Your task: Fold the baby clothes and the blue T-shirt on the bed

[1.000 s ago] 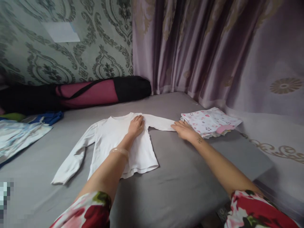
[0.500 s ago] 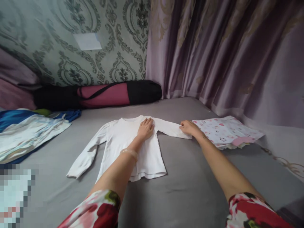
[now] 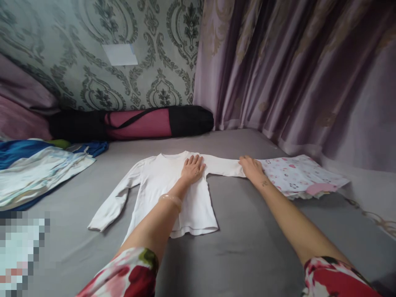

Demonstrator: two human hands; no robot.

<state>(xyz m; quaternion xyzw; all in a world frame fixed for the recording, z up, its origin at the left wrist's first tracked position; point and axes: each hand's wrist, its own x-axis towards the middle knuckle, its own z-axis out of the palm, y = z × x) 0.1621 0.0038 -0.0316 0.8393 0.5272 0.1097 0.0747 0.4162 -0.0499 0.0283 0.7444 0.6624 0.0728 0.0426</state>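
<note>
A white long-sleeved shirt [image 3: 161, 181] lies spread on the grey bed sheet [image 3: 241, 255], neckline away from me. My left hand [image 3: 193, 168] rests flat on its upper right part, fingers stretched out. At the end of the right sleeve [image 3: 224, 166], my right hand [image 3: 251, 169] is closed over the cuff, which its fingers hide. That sleeve runs straight out to the side. The left sleeve [image 3: 114, 198] slants down toward me, slightly creased.
To the right lies folded white cloth with pink prints [image 3: 300, 175], close to my right hand. Several folded blue and white clothes [image 3: 43, 173] are on the left. A long black and pink bag [image 3: 139, 123] lies along the wall, beside purple curtains [image 3: 266, 62].
My right hand has shifted a little and drawn the sleeve straighter and higher. My left hand stays on the shirt. The view has moved slightly.
</note>
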